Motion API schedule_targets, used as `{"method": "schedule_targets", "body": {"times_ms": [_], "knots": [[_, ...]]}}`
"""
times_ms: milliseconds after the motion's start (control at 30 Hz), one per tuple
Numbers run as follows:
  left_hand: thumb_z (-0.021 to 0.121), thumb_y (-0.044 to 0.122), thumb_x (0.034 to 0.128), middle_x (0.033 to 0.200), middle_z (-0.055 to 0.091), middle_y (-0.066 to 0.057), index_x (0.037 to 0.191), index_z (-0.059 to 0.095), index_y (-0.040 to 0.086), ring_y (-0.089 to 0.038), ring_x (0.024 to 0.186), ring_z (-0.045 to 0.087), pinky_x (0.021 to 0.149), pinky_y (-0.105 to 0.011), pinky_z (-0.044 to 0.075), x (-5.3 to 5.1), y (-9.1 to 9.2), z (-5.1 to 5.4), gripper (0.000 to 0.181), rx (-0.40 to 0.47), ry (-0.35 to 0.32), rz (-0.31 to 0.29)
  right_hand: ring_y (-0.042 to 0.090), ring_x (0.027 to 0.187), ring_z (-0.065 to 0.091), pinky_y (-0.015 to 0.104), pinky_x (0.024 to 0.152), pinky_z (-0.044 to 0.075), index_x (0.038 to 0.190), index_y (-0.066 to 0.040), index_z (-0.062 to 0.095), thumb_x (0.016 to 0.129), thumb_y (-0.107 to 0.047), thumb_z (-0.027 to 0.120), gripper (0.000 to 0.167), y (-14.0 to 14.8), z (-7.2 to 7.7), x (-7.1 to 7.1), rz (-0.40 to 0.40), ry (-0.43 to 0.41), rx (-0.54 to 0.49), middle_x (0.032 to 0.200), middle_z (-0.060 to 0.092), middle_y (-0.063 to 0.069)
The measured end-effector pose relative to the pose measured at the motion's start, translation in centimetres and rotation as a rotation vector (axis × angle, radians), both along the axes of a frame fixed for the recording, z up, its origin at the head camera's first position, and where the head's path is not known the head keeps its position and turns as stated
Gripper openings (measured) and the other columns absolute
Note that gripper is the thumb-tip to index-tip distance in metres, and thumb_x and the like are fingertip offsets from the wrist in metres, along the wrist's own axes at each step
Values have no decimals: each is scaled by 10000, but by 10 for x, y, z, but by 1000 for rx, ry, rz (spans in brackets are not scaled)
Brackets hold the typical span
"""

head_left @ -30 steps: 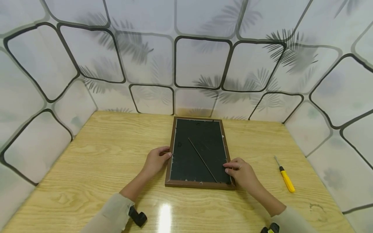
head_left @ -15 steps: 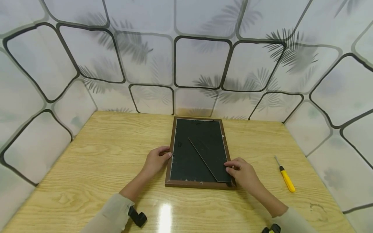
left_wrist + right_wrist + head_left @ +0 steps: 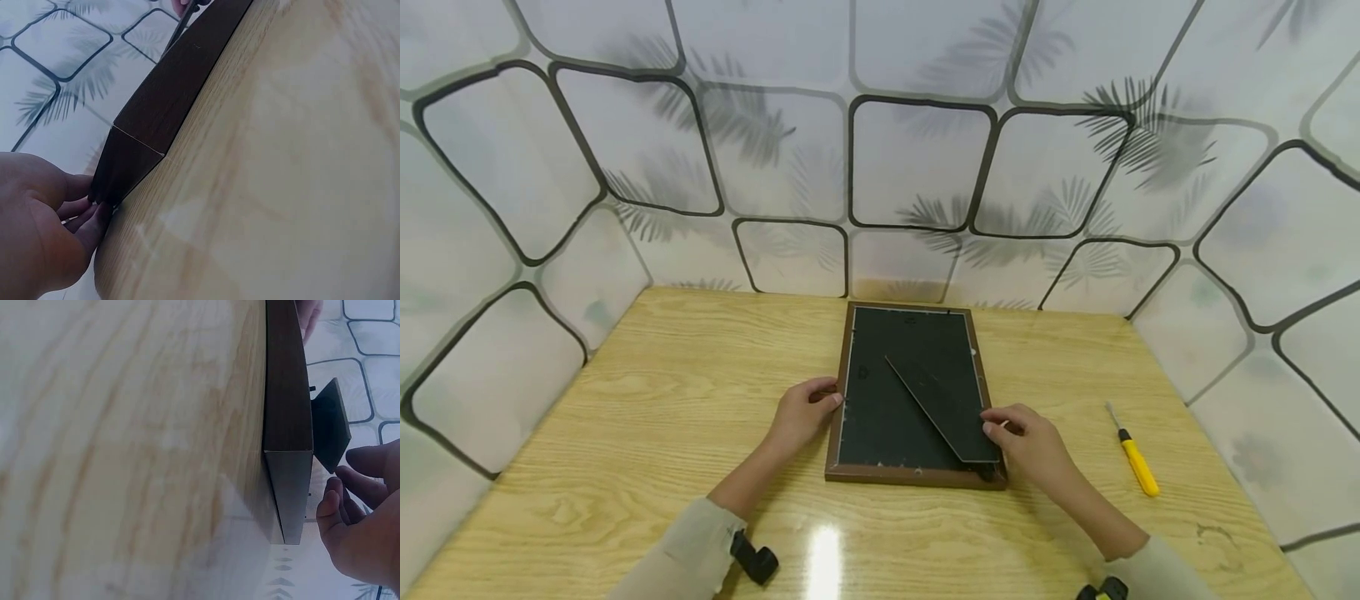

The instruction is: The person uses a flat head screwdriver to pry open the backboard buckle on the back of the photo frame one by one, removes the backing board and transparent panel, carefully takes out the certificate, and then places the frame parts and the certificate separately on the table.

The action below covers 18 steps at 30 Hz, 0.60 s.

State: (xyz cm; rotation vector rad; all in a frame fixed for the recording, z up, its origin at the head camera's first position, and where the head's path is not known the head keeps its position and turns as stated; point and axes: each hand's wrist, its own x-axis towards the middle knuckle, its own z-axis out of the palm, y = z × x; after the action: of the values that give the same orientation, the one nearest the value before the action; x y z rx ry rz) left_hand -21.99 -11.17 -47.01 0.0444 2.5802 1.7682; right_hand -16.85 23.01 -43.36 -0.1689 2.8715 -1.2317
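Observation:
A brown-edged picture frame (image 3: 915, 477) lies with its black backing (image 3: 872, 417) upward on the wooden table. Hinged to that backing, a black easel stand (image 3: 955, 417) is tilted up at its near end; the right wrist view shows the stand (image 3: 332, 425) well off the backing. My right hand (image 3: 1030, 446) pinches the stand's right edge between thumb and fingers. On the opposite side, my left hand (image 3: 801, 417) grips the frame's left edge, thumb near the top. In the left wrist view those fingertips (image 3: 94, 215) meet the frame's side.
A screwdriver (image 3: 1138, 465) with a yellow handle lies on the table (image 3: 700, 400) to the right of my right hand. Patterned white walls (image 3: 917, 167) enclose the table at the back and both sides.
The stand's near end has risen away from the backing, lifted by my right hand, which has shifted slightly up. My left hand and the frame have stayed in place.

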Motion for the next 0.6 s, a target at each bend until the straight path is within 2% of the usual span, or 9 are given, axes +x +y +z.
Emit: {"method": "schedule_targets", "body": {"times_ms": [133,367,600], "knots": [[652,73,966,1180,697,-183,1317,627,-49,-307,1118,642,969,-446,529,0,0,0,372,-2,-1,-2,186,1007,612,279,802,527,1245,-113,710,1015,-263,624,288,4,4,1,5,13,1,1165,668,58],[653,78,968,1188,695,-182,1322,626,-44,-306,1124,639,969,-444,529,-1,-2,-1,376,5,-3,-8,199,944,573,280,728,523,1330,-75,649,1019,-388,596,445,21,9,1,-32,-32,-51,1201,653,92],[651,77,971,1187,696,-179,1328,623,-41,-306,1127,640,964,-440,534,0,-2,-1,378,17,-1,-15,275,1053,631,336,812,571,1401,-60,581,1024,-462,553,552,45,9,2,-61,-67,-66,1296,638,141]]}}
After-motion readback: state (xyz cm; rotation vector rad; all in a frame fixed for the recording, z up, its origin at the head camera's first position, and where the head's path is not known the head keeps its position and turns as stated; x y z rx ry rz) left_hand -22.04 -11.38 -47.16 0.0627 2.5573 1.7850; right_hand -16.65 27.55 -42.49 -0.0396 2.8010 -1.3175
